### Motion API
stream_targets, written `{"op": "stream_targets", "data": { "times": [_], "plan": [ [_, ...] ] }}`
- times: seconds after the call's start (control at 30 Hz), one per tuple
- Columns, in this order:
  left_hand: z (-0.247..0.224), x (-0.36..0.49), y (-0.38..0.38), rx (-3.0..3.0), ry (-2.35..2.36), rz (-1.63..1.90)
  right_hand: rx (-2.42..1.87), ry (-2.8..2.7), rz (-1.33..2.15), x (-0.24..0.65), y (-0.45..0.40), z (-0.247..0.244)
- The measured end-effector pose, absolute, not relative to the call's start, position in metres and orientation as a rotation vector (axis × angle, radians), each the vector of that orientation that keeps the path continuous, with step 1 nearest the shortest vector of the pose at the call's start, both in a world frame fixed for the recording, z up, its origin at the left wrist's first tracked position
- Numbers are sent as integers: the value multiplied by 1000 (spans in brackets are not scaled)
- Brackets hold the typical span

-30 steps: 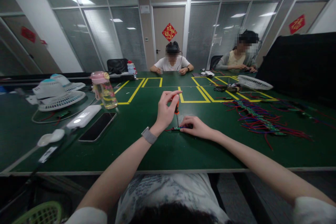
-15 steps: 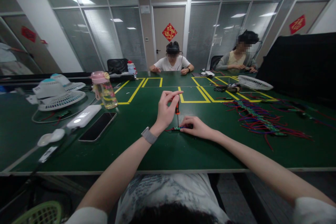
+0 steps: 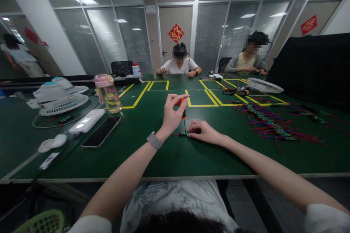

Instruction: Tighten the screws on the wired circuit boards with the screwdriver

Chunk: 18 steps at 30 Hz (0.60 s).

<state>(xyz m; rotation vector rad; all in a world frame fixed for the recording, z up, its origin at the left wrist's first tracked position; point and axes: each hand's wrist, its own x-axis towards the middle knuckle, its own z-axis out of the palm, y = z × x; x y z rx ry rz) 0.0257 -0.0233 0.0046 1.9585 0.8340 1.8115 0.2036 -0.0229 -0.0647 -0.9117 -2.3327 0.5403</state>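
Note:
My left hand (image 3: pixel 174 114) is closed around the orange and black handle of a screwdriver (image 3: pixel 184 114). The screwdriver stands upright, its thin shaft reaching down to a small green circuit board (image 3: pixel 183 134) on the table. Red wires run from the board's left side. My right hand (image 3: pixel 202 131) pinches the board's right end, resting low on the table; dark wires show by its fingers. The exact spot where the screwdriver's tip meets the board is too small to make out.
To the right lies a row of wired circuit boards (image 3: pixel 269 122). At left are a phone (image 3: pixel 101 132), a white power bank (image 3: pixel 86 121), a pink-lidded bottle (image 3: pixel 108 94) and white fans (image 3: pixel 62 103). Yellow tape (image 3: pixel 203 105) marks the green table. Two people sit across; another stands far left.
My hands stay nearly in place; the screwdriver's handle looks slightly turned, with more orange showing. At far left, a person has come further into view. The person opposite has shifted a hand.

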Motion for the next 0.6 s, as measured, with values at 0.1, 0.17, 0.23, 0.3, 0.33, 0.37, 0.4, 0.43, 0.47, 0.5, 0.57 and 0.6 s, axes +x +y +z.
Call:
{"op": "stream_targets", "data": {
  "times": [0.1,0.17,0.23,0.3,0.33,0.37,0.4,0.43,0.47,0.5,0.57,0.6],
  "plan": [
    [4,25,-22,1953,787,1769,-908,-2329,535,204,-23,-65],
    [4,26,-21,1916,740,1732,-907,-2327,536,204,-23,-65],
    [4,27,-21,1875,730,1718,-910,-2322,543,204,-23,-66],
    [4,27,-23,1883,760,1751,-913,-2317,550,204,-23,-66],
    [4,27,-23,1901,780,1781,-915,-2315,552,204,-23,-66],
    [4,27,-24,1920,799,1809,-916,-2315,554,203,-23,-66],
    [4,26,-24,1935,817,1830,-918,-2316,553,203,-23,-65],
    [4,26,-24,1944,830,1838,-921,-2318,550,203,-24,-65],
    [4,26,-23,1948,835,1834,-924,-2320,548,203,-24,-65],
    [4,26,-23,1948,829,1819,-925,-2322,547,203,-24,-64],
    [4,26,-22,1920,781,1763,-923,-2323,546,203,-24,-64],
    [4,26,-22,1885,749,1734,-921,-2323,548,203,-25,-64]
  ]
}}
